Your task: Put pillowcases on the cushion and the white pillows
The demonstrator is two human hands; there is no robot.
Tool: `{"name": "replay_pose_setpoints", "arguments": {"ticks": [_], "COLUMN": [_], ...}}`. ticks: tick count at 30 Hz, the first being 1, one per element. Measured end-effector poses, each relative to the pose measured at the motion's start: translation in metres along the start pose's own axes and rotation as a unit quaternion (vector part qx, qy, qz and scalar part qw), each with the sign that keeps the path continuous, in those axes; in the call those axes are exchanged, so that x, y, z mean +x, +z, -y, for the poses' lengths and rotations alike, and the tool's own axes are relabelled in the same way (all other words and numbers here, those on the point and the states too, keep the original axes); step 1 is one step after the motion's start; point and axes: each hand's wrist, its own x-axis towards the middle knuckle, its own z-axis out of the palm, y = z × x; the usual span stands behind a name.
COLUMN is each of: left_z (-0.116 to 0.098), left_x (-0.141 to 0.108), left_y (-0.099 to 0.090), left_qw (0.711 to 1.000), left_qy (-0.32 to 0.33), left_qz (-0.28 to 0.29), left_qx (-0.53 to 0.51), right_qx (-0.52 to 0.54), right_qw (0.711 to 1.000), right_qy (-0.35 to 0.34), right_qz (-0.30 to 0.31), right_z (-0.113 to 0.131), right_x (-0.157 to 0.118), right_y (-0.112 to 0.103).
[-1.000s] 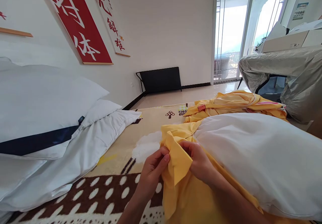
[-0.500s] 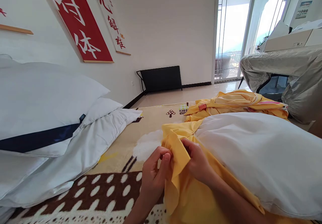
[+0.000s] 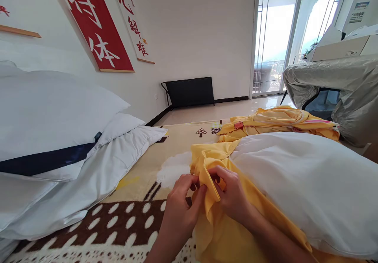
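A yellow pillowcase [image 3: 228,235] lies in front of me, its upper edge bunched up between my hands. My left hand [image 3: 182,204] pinches the left side of a raised fold with thumb and fingers. On the fold's other side, my right hand [image 3: 232,194] grips the cloth with bent fingers, its fingertips partly hidden by the fabric. A plump white pillow [image 3: 301,176] rests to the right, with the yellow cloth running along and under its near left edge. Behind it sits a crumpled heap of yellow printed cloth [image 3: 274,119].
Underneath is a beige and brown patterned blanket [image 3: 174,141]. White pillows [image 3: 59,105] with a navy band are piled at left. A black folded frame [image 3: 190,91] leans by the wall. At right, a silver-covered table [image 3: 333,72] bears a box [image 3: 339,49].
Both hands have shifted their fingers slightly on the cloth. The raised fold between them is now narrower and more upright, its free corner turned lower.
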Motion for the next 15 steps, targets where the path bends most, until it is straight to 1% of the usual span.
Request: {"name": "replay_pose_setpoints", "arguments": {"ticks": [3, 5, 6, 8, 10, 12, 14, 15], "left_z": [0.003, 0.006, 0.007, 0.011, 0.014, 0.018, 0.023, 0.026], "left_x": [0.002, 0.006, 0.009, 0.015, 0.022, 0.027, 0.031, 0.032], "left_y": [-0.005, -0.008, -0.010, -0.013, -0.017, -0.022, -0.027, -0.030], "left_qw": [0.991, 0.966, 0.945, 0.893, 0.851, 0.830, 0.821, 0.817], "left_qy": [-0.082, -0.131, -0.157, -0.210, -0.247, -0.260, -0.255, -0.253], "left_qz": [0.042, 0.058, 0.052, 0.014, -0.046, -0.101, -0.140, -0.150], "left_qx": [-0.100, -0.217, -0.283, -0.398, -0.461, -0.484, -0.491, -0.496], "right_qx": [-0.042, -0.066, -0.079, -0.110, -0.148, -0.187, -0.214, -0.224], "right_qw": [0.999, 0.996, 0.995, 0.989, 0.981, 0.971, 0.962, 0.958], "right_qy": [-0.031, -0.041, -0.045, -0.050, -0.062, -0.079, -0.086, -0.090], "right_qz": [0.008, 0.034, 0.049, 0.083, 0.107, 0.128, 0.146, 0.152], "right_z": [0.000, 0.001, 0.002, 0.003, 0.003, 0.001, -0.001, 0.000], "right_x": [0.000, 0.001, 0.001, 0.001, 0.000, -0.001, -0.001, 0.000], "right_y": [0.000, -0.002, -0.002, -0.003, -0.001, 0.002, 0.002, -0.001]}}
